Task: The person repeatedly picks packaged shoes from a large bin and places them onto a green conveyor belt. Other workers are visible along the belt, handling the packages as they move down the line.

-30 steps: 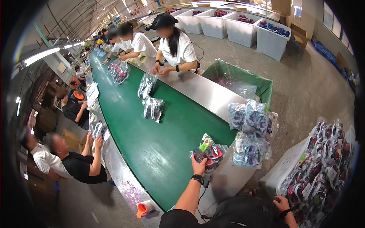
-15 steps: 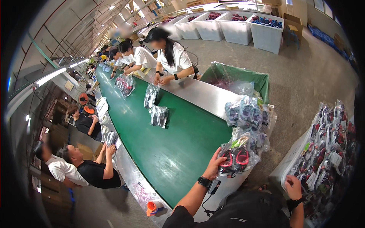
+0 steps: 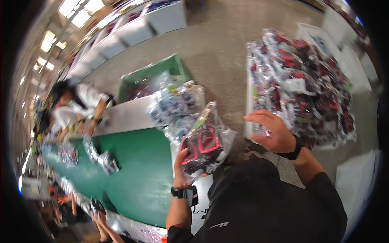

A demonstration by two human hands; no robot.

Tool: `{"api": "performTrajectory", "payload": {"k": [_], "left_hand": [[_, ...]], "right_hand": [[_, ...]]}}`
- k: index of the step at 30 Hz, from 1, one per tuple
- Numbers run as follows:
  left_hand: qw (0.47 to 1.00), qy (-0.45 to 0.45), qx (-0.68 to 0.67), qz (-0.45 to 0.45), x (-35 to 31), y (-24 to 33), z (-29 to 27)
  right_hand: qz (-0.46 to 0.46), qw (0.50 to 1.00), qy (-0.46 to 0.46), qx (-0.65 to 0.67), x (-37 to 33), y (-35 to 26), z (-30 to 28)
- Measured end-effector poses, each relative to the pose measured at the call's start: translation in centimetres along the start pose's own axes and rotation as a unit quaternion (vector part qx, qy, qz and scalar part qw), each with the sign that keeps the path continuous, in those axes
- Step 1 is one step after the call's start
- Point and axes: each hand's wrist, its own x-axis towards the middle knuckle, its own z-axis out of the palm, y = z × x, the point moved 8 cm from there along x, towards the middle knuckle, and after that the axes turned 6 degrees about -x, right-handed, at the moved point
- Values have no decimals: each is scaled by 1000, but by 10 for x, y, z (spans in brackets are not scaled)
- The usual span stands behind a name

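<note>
A clear plastic bag with a pair of black shoes trimmed in bright pink (image 3: 207, 139) is held up at the end of the green belt. My left hand (image 3: 180, 167) grips its left side, the thumb showing along the edge. My right hand (image 3: 273, 133) is raised on the other side, thumb and fingers spread apart with nothing between them. It is close to the near-left corner of a tall heap of bagged shoes in dark and red colours (image 3: 302, 87). Grey-blue bagged shoes (image 3: 174, 104) lie piled just beyond the bag in my left hand.
The green conveyor belt (image 3: 137, 174) runs off to the left beside a metal ledge (image 3: 127, 115). Past the ledge stands a green bin (image 3: 148, 73) lined with plastic. Co-workers (image 3: 77, 103) stand along the belt. White bins (image 3: 166, 18) line the back, and more crates stand right.
My view has swung to the right, bringing the shoe heap nearer the middle. My right hand has risen and its fingers have spread. My left hand keeps hold of the bagged shoes.
</note>
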Motion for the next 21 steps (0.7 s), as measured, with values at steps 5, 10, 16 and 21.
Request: {"api": "performTrajectory", "payload": {"k": [5,10,16,21], "left_hand": [[998,-33,54,-6,14,-31,29],[986,-64,155,23,24,-67,78],[971,-56,227,53,27,-108,138],[943,-136,287,97,27,-139,215]], "right_hand": [[-106,994,-3,-15,0,-46,-15],[-165,978,-66,-107,-24,-60,3],[-141,953,25,-269,-44,-51,-22],[-145,941,40,-304,-56,-41,-83]]}}
